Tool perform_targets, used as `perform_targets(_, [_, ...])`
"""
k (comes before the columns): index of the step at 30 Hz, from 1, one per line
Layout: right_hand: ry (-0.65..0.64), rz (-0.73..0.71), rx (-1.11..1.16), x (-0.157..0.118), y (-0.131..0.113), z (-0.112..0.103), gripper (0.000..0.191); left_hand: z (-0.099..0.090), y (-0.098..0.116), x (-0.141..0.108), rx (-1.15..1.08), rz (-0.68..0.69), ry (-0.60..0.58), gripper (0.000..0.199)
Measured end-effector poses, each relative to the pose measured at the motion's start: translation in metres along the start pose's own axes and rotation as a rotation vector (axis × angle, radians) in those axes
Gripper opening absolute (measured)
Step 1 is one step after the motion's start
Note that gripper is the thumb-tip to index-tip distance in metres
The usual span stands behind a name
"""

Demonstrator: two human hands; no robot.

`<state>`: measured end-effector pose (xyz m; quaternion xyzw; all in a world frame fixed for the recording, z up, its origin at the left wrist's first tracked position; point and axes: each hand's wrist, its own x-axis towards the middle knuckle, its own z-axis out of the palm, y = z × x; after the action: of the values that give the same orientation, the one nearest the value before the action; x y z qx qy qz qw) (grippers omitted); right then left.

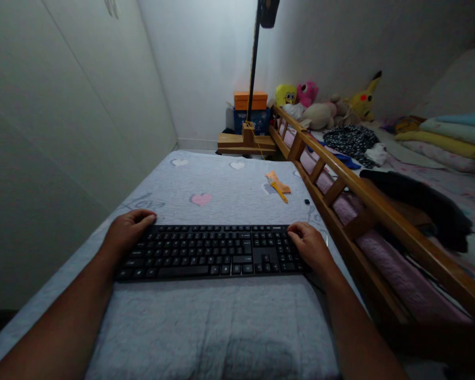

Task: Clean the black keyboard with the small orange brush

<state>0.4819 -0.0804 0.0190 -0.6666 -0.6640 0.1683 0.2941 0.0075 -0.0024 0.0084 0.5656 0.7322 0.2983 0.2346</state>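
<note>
A black computer keyboard (198,252) lies across the cloth-covered table, its spacebar side towards me. My left hand (130,229) grips its left end, fingers curled around the far corner. On the opposite end, my right hand (307,244) closes over the number-pad edge, thumb on top. The outer fingertips of both hands are partly hidden behind the keyboard's ends. Farther back on the cloth, a yellow-handled brush (278,191) rests on a folded orange cloth (284,183). To their right lies a small black piece (307,201), too small to make out.
A wooden bed rail (332,169) runs along the right side, with clothes and plush toys (320,115) beyond it. A pale cabinet (71,105) stands at the left. Behind the table are a wooden stand (247,140) with a dark pole and an orange box (250,100).
</note>
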Motion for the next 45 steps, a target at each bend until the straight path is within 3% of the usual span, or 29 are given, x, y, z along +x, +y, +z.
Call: perform_targets(45, [-0.001, -0.013, -0.028, -0.0001, -0.0004, 0.0001, 0.012, 0.0002, -0.0033, 0.0017, 0.002, 0.010, 0.014, 0.050])
